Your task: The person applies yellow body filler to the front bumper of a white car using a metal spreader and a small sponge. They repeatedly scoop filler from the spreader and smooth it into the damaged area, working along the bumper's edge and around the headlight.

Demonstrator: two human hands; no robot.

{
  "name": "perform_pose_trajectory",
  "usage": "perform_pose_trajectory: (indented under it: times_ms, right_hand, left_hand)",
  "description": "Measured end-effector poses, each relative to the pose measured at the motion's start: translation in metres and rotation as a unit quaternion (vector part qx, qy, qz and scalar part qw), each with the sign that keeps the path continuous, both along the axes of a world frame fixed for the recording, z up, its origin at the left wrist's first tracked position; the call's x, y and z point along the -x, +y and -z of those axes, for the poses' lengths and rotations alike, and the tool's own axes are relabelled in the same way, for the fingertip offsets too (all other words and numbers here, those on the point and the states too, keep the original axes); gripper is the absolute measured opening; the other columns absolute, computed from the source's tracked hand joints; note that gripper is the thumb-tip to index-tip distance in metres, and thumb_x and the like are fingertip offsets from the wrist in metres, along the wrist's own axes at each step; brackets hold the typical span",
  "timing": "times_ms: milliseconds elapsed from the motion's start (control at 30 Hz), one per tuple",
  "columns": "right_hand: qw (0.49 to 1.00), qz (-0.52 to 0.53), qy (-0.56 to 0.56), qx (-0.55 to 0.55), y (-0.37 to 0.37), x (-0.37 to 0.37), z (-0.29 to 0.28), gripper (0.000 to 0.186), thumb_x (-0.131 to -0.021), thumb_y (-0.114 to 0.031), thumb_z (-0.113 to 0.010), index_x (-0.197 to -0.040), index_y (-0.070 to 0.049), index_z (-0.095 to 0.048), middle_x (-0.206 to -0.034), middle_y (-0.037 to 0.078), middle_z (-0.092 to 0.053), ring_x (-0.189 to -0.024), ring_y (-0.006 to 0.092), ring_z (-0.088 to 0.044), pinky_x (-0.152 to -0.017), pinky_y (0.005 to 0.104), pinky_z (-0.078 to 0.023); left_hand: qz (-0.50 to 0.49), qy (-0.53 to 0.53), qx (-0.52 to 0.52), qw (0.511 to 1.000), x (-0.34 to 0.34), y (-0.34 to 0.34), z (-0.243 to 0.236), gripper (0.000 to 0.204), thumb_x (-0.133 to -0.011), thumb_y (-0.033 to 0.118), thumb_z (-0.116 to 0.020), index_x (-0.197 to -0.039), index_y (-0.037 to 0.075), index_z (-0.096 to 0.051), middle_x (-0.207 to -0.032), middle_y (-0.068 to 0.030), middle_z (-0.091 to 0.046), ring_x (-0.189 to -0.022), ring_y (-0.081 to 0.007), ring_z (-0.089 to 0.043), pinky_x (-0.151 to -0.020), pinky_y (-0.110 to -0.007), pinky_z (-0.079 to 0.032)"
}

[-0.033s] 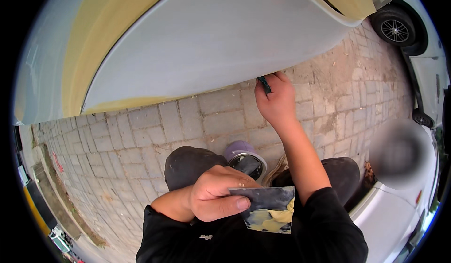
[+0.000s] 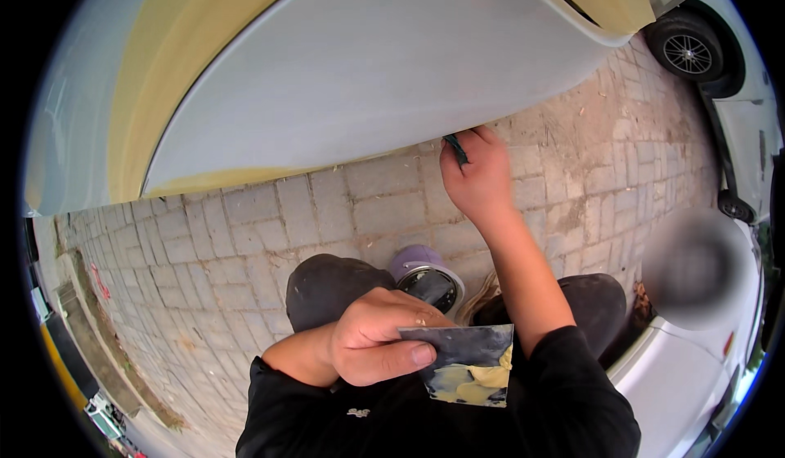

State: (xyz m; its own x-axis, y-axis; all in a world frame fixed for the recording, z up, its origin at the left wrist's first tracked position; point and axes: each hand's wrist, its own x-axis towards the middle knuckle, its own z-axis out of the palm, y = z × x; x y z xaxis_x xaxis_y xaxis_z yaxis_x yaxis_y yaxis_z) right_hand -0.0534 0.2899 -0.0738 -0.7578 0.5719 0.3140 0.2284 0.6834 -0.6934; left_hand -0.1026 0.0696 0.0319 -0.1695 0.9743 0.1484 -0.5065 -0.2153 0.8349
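My left hand (image 2: 384, 339) is closed on a flat grey putty board (image 2: 466, 339), thumb on top, held in front of my body. Pale yellow putty (image 2: 488, 376) is smeared and heaped on the board's right and lower part. Reaching forward, my right hand (image 2: 478, 172) is closed around a dark green flat tool (image 2: 456, 149), mostly hidden by the fingers. The fingertips are up against the lower edge of a grey car panel (image 2: 368, 57), where the tool's far end is out of sight. Dull yellow patches (image 2: 229, 181) mark the panel's bottom edge and its neighbouring panels.
Between my knees stands a purple-sided can (image 2: 417, 258) with a dark top. Grey paving bricks (image 2: 384, 176) cover the ground. At the right is a white car with a dark wheel (image 2: 688, 53); another white car body (image 2: 662, 376) is close behind my right side.
My right hand has shifted very slightly left along the panel's lower edge, with the dark green tool in it. The left hand and putty board have stayed put.
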Motion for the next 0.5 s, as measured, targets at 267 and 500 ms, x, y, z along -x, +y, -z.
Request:
perform_pose_trajectory:
  times_ms: [267,500]
  right_hand:
    - [0.996,-0.022,0.034,0.075,0.001,-0.004,-0.001,0.02,-0.079,-0.003,-0.063,-0.098,0.0,-0.068,-0.096,0.018,-0.067,-0.089,0.0388,-0.063,-0.077,0.0439,-0.052]
    - [0.998,0.031,-0.023,-0.047,0.009,-0.003,0.012,0.021,-0.079,-0.004,-0.063,-0.1,0.0,-0.068,-0.099,0.017,-0.067,-0.091,0.0379,-0.062,-0.078,0.0451,-0.053]
  left_hand:
    - [-0.005,0.012,-0.065,0.998,-0.001,0.0,0.013,0.025,-0.093,0.001,-0.054,-0.11,-0.017,-0.061,-0.087,-0.0227,-0.068,-0.07,-0.0273,-0.065,-0.063,-0.033,-0.051]
    - [-0.003,0.001,0.005,1.0,-0.001,-0.002,0.001,0.031,-0.093,0.015,-0.059,-0.091,-0.016,-0.064,-0.083,-0.0267,-0.068,-0.07,-0.039,-0.067,-0.068,-0.042,-0.055]
